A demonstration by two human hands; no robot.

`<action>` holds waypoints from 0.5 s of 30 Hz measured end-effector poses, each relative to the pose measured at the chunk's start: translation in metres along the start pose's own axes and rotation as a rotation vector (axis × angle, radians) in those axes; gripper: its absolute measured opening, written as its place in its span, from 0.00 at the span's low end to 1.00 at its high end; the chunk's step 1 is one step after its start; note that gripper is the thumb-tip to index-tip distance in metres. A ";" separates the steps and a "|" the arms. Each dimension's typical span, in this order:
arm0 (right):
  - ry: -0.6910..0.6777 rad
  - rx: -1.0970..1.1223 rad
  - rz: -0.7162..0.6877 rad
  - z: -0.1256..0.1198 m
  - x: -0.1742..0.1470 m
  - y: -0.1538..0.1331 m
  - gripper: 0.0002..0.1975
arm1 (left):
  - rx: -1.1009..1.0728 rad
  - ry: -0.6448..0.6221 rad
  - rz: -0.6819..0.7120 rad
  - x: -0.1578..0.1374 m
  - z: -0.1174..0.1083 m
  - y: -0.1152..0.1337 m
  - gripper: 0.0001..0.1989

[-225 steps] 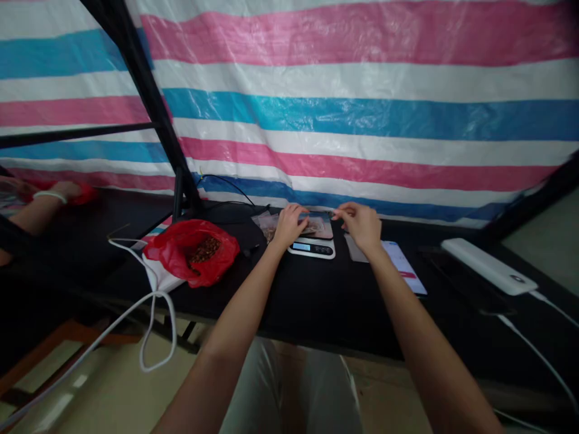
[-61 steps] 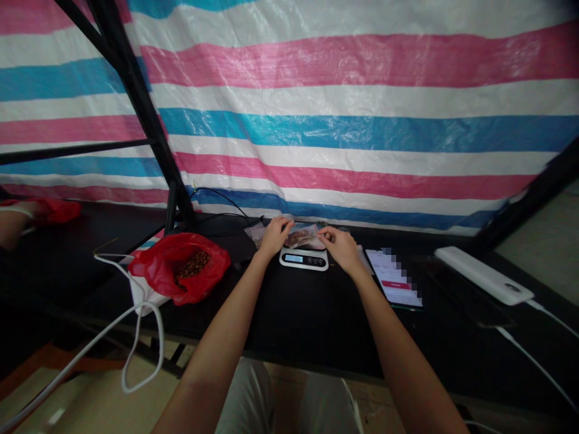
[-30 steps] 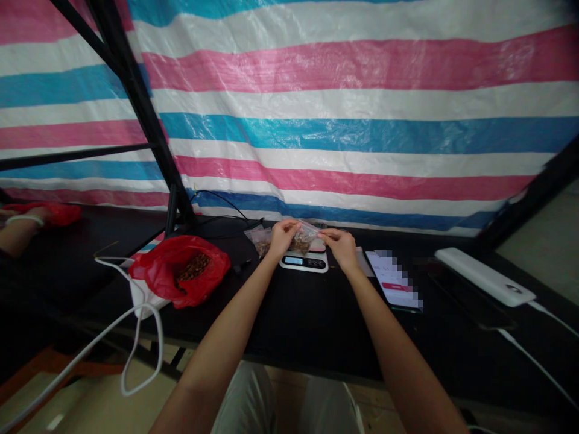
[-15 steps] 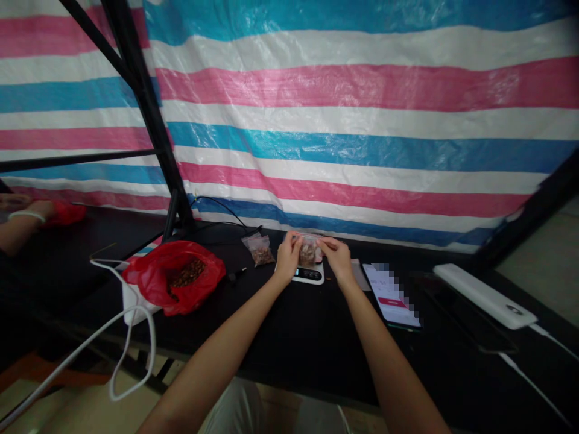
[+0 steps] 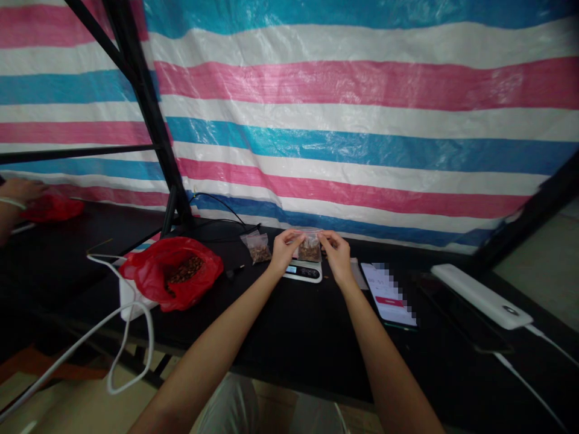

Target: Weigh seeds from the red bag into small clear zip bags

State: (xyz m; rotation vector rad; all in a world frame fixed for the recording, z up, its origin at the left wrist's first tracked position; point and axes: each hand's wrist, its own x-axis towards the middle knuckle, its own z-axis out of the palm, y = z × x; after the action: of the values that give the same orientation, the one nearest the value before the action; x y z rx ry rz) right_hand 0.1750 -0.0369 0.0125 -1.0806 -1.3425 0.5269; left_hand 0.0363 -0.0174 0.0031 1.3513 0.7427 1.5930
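Zip bag (image 5: 310, 248), clear and part filled with small brown pieces, is being held upright between your hands in the head view, over the back part of the white scale (image 5: 306, 273). Your left hand (image 5: 284, 252) is pinching its upper left edge between thumb and fingers, and your right hand (image 5: 337, 252) is pinching the upper right edge the same way. Whether the bottom of the bag is resting on the scale is hard to tell at this size. The scale's display is glowing toward you.

Just left of your left hand, filled small bags (image 5: 259, 249) are lying together on the black table (image 5: 312, 337). Farther left, an open red bag (image 5: 205, 276) is showing loose brown pieces (image 5: 185, 269) inside and is leaning over a white box (image 5: 129, 295).

Beside your right forearm, a pale flat packet (image 5: 357, 274) is lying next to a lit phone (image 5: 389, 295). Well to the right, a white power bank (image 5: 482, 296) is lying beside a dark device (image 5: 461, 313). At far left, another person's hand (image 5: 22, 190) is reaching over a second red bag (image 5: 56, 208). Behind everything, a striped sheet (image 5: 316, 84) is hanging.
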 end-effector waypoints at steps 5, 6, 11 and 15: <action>-0.001 0.010 0.044 0.001 -0.002 0.001 0.16 | -0.042 0.069 -0.014 -0.002 0.001 0.002 0.13; -0.002 0.019 0.057 0.002 -0.002 0.001 0.16 | -0.053 0.080 -0.035 -0.002 0.001 0.002 0.14; 0.023 -0.010 0.039 0.004 -0.004 0.000 0.16 | -0.118 0.197 -0.191 -0.001 -0.002 0.001 0.16; 0.033 -0.037 -0.006 0.006 -0.005 0.000 0.15 | -0.141 0.226 -0.193 0.000 -0.003 0.002 0.17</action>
State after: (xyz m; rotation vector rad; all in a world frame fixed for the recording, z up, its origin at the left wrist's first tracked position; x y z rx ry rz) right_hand 0.1683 -0.0393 0.0087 -1.1104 -1.3309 0.4792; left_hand 0.0330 -0.0183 0.0044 0.9780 0.8516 1.6255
